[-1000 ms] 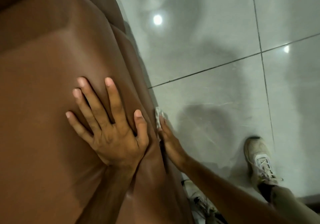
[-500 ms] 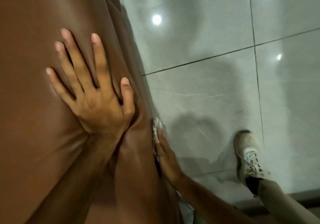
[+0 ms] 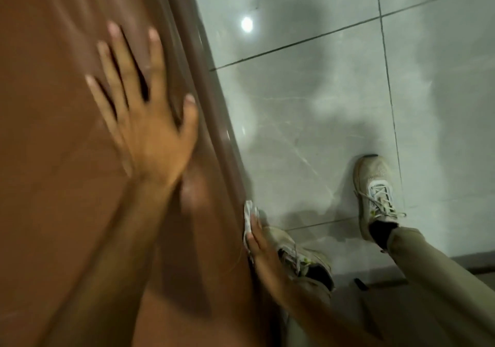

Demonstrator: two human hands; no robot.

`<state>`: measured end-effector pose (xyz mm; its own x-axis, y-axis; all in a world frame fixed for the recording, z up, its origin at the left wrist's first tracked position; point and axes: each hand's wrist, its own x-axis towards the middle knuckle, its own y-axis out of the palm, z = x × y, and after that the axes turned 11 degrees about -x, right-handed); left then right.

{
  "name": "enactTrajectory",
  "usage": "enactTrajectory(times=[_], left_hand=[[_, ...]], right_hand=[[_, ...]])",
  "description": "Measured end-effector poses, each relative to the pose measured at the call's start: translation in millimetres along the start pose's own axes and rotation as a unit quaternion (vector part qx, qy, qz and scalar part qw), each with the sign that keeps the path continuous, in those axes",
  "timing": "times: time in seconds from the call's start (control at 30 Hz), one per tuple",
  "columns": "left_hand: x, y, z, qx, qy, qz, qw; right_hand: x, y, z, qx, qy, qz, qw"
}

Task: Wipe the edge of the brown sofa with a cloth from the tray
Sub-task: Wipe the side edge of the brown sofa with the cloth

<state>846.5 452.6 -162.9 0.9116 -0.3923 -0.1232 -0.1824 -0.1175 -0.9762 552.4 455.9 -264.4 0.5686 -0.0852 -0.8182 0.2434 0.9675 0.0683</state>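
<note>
Head view: the cloth (image 3: pixel 249 216), small, pale and crumpled, is pressed against the outer side edge of the brown sofa (image 3: pixel 67 159), low down where the upholstery drops toward the floor. The right hand (image 3: pixel 263 253) lies flat over it, fingers together and extended along the edge, pinning the cloth to the sofa rather than bunching it; only a bit of fabric shows past the fingertips. The left hand (image 3: pixel 142 121) rests on the sofa's broad top surface, fingers spread apart, palm down, holding nothing and apparently bracing the body.

The step in hand looks like the wiping itself: cloth already on the edge, mid-stroke. The picture is blurred with motion, so the direction of the stroke cannot be read. The next move probably calls for sliding the flat hand along the piped seam (image 3: pixel 211 100) that runs up the edge, keeping steady pressure so the cloth does not slip out from under the fingers, with the left hand shifting along the top to keep balance.

Around it: grey glossy floor tiles (image 3: pixel 308 121) with dark grout lines and a bright lamp reflection. The person's two worn pale sneakers stand near the sofa, the left shoe (image 3: pixel 297 255) right beside the wiping hand, the right shoe (image 3: pixel 375 194) farther out. The near shoe and leg crowd the lower part of the edge and could hamper a downward stroke. No tray is in sight.
</note>
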Motion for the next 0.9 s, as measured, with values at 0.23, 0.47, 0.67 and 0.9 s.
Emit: enactTrajectory(times=[0.23,0.47,0.67,0.9], left_hand=[[-152.6,34.9,-5.6,0.061,-0.037,-0.032,0.997],[-151.2,22.3,-10.6,0.050,-0.046,0.007,0.998],[-57.7,14.7,7.5,0.012,-0.007,-0.014,1.000],[49.1,8.5,2.5,0.039,-0.046,-0.077,0.995]], right_hand=[[118.0,-9.8,65.6,-0.054,-0.127,-0.027,0.990],[-17.9,8.2,-14.9,0.050,-0.013,-0.019,0.998],[142.5,-9.0,105.0,-0.028,-0.156,-0.037,0.987],[59.6,-2.2,44.6,0.073,-0.047,0.000,0.996]])
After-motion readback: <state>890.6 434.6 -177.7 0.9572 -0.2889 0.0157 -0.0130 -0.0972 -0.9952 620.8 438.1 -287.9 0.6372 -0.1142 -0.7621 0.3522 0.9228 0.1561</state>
